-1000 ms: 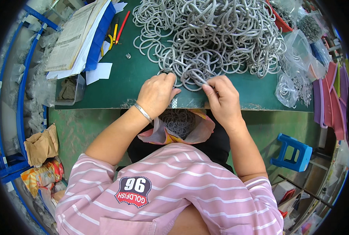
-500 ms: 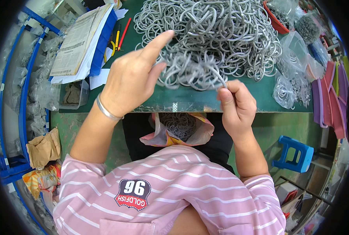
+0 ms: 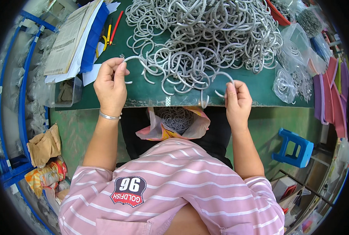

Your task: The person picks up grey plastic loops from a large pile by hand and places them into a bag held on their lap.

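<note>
A big tangled heap of grey curved cord pieces (image 3: 206,35) covers the green table (image 3: 151,96). My left hand (image 3: 111,84) is raised near the table's left front and pinches one grey curved piece (image 3: 137,60) that arcs off to the right. My right hand (image 3: 237,98) grips another grey curved piece (image 3: 217,84) at the front edge, its loose end hanging over the edge. Below the edge, on my lap, a plastic bag (image 3: 174,123) lies open with several grey pieces inside.
Papers and a blue folder (image 3: 74,37) lie at the table's left, with pencils (image 3: 112,27) beside them. Clear bags of small parts (image 3: 292,78) sit at the right. A blue stool (image 3: 292,147) stands on the floor at the right, paper bags (image 3: 45,156) at the left.
My left hand has pulled back from the heap to the left with one grey piece. My right hand has lifted its piece clear of the heap and shifted right.
</note>
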`<state>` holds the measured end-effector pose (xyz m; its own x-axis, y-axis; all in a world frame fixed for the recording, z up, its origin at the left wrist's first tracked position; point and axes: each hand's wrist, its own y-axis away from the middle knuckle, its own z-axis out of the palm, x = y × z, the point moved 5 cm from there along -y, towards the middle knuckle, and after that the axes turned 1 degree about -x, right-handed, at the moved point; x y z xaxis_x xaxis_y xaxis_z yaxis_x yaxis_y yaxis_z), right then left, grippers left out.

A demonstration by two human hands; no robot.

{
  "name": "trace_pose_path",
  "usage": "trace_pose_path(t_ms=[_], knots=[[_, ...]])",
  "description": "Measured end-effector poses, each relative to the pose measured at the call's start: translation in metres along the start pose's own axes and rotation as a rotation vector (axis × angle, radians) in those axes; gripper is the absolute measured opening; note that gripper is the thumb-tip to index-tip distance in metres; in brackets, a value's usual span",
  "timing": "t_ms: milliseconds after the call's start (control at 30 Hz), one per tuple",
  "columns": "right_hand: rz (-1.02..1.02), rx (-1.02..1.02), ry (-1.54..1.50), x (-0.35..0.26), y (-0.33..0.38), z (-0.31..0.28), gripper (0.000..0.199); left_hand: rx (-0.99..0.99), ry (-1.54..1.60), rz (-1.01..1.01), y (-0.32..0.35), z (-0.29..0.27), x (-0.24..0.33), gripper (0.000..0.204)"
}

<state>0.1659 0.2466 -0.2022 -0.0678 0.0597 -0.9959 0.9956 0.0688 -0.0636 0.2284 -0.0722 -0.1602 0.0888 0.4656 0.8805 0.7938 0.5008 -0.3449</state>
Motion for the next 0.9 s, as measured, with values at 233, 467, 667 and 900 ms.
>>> trace_pose_path(t_ms=[233,467,667,900], knots=[[0.111,-0.348,0.632,-0.006,-0.003,0.030,0.037,-0.416,-0.023,-0.532,0.037,0.027,-0.019,0.021],[-0.243,-0.337,0.810,-0.003,-0.005,0.066,0.015,-0.317,0.114,-0.575,0.047,0.033,-0.019,0.020],[0.235,-0.376,0.073,-0.004,-0.014,0.032,0.010,-0.091,0.184,-0.435,0.055,-0.002,-0.023,0.018],[-0.142,-0.104,-0.208,-0.054,-0.004,-0.005,0.008,-0.168,0.368,-0.292,0.051,0.023,-0.025,0.013]])
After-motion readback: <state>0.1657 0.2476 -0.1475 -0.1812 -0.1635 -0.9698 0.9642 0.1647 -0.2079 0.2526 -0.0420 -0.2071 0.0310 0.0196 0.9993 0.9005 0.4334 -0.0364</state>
